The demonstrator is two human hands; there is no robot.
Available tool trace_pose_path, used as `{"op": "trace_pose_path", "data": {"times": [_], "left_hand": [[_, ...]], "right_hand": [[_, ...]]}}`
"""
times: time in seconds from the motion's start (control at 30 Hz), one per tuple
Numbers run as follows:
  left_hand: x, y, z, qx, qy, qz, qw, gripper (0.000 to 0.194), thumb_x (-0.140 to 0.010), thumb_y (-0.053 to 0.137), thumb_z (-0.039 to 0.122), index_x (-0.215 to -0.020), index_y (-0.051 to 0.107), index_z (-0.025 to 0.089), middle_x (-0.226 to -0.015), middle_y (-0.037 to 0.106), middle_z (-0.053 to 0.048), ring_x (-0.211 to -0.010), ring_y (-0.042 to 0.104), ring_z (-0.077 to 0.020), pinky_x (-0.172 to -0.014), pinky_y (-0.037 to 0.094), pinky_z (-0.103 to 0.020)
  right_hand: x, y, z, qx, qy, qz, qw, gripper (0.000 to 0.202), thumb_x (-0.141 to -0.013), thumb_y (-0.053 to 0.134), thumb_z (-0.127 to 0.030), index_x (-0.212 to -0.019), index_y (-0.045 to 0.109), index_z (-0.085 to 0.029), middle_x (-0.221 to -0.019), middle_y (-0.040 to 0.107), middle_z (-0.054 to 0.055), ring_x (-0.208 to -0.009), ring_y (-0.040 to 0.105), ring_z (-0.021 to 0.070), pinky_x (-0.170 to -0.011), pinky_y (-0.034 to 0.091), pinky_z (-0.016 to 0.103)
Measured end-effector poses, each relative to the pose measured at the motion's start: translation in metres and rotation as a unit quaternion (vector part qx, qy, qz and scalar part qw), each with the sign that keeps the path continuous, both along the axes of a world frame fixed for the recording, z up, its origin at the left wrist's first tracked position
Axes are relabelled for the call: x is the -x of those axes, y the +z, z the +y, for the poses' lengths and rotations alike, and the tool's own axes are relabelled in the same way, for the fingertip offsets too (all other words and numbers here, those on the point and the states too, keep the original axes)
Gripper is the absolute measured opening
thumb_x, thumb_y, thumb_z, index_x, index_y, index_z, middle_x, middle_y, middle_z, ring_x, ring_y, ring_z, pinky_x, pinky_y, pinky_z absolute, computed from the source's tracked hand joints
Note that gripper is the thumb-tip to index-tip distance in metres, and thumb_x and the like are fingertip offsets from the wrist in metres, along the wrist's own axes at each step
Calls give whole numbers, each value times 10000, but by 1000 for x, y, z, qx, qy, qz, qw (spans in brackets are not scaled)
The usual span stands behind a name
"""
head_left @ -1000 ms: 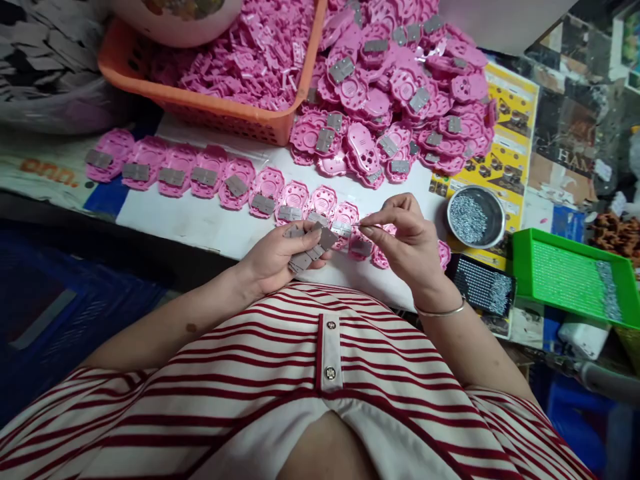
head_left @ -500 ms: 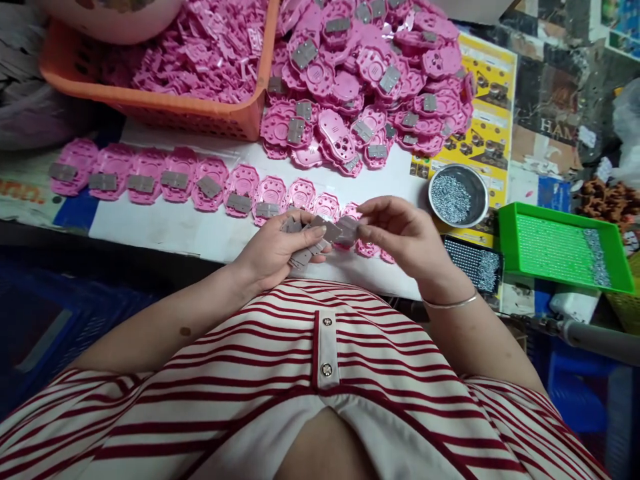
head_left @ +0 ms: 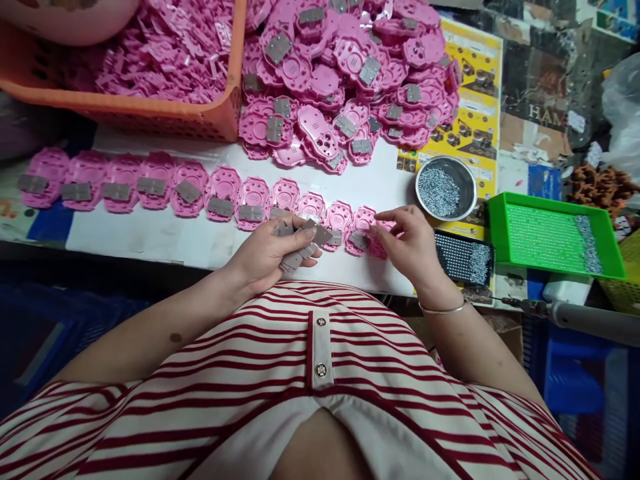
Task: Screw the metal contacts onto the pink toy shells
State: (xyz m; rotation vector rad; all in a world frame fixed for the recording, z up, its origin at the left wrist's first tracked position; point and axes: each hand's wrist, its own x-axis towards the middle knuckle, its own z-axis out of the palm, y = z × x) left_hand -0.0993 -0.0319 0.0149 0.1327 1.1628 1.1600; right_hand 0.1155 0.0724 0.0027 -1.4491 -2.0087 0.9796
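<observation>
My left hand [head_left: 263,257] is closed around a small stack of flat grey metal plates [head_left: 299,257], with its thumb pressing on top and one plate jutting to the right. My right hand [head_left: 407,243] is to the right, thumb and forefinger pinched at the edge of a single grey metal plate [head_left: 357,240]. That plate lies against a pink plastic shell [head_left: 364,219] near the right end of a row. More pink shells run left along the row, several bearing a grey plate, such as the shell [head_left: 190,179]. My fingers partly hide the last shells.
Behind the row, an orange basket [head_left: 150,107] holds small pink parts beside a heap of pink shells [head_left: 325,80]. On the right are a metal bowl of screws [head_left: 443,189], a black screw tray [head_left: 463,260], a green tray [head_left: 555,233] and an electric screwdriver [head_left: 590,320].
My right hand has moved away from the left hand's stack, bringing a plate right and down onto a shell. My left hand still grips the stack. The view has shifted slightly.
</observation>
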Motion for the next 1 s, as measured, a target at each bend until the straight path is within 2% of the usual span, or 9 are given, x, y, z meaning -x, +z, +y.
{"op": "trace_pose_path", "data": {"times": [0.07,0.23,0.37,0.43,0.53,0.6,0.67,0.73,1.0], "left_hand": [[-3,0,2,5,-6,0,1000,236,-743,775,87,-845,569,141,-680,652,12,-577,692,-153,-495,585,-215],[-13,0,5,9,-23,-11,1000,216,-753,771,75,-835,581,138,-697,654,10,-583,692,-148,-524,604,-237],[-12,-2,2,8,-24,-18,1000,206,-758,768,69,-847,596,140,-745,679,-6,-601,700,-143,-526,602,-217],[-10,-2,1,4,-26,-22,999,160,-784,744,70,-851,612,132,-755,686,-14,-601,697,-134,-520,597,-201],[-9,-1,1,7,-42,-36,998,101,-831,687,64,-906,644,117,-817,709,-45,-596,693,-126,-499,587,-189],[-10,-1,2,8,-47,-44,998,99,-848,664,62,-931,652,116,-826,707,-49,-596,692,-125,-494,586,-188],[-11,-1,3,14,-44,-42,998,93,-841,668,58,-905,645,123,-792,693,-34,-611,698,-130,-500,588,-188],[-12,-2,3,23,-39,-27,999,104,-822,679,48,-867,632,129,-746,675,-20,-622,700,-135,-506,586,-185],[-16,1,1,19,-50,28,998,194,-735,796,126,-843,635,135,-681,653,-4,-596,682,-128,-536,581,-184]], "right_hand": [[6,11,-5,-4,29,49,998,146,-800,721,-309,-870,724,-181,-843,597,31,-661,516,113,-693,464,318],[28,21,-23,187,162,181,952,343,-797,752,-438,-1005,677,-175,-885,675,37,-762,602,137,-673,490,276],[34,13,-26,254,135,236,928,285,-812,740,-417,-919,662,-164,-786,648,15,-653,555,108,-594,466,250],[31,10,-25,196,114,235,945,225,-833,726,-369,-912,661,-169,-772,635,9,-636,547,105,-585,464,253],[22,9,-26,-99,150,137,974,60,-888,648,-222,-921,682,-185,-830,638,33,-735,578,125,-631,466,261],[17,8,-29,-308,207,39,928,124,-898,602,-147,-976,687,-192,-871,643,53,-775,572,139,-644,454,270],[13,7,-32,-415,249,-29,875,177,-900,577,-119,-1033,670,-191,-899,647,65,-786,559,148,-653,448,281],[11,5,-34,-426,269,-57,862,177,-912,568,-134,-1057,649,-192,-943,649,73,-823,560,159,-682,459,292],[15,9,-36,-211,275,-32,937,319,-958,552,-290,-1248,555,-156,-1085,627,136,-988,587,220,-823,515,376]]}}
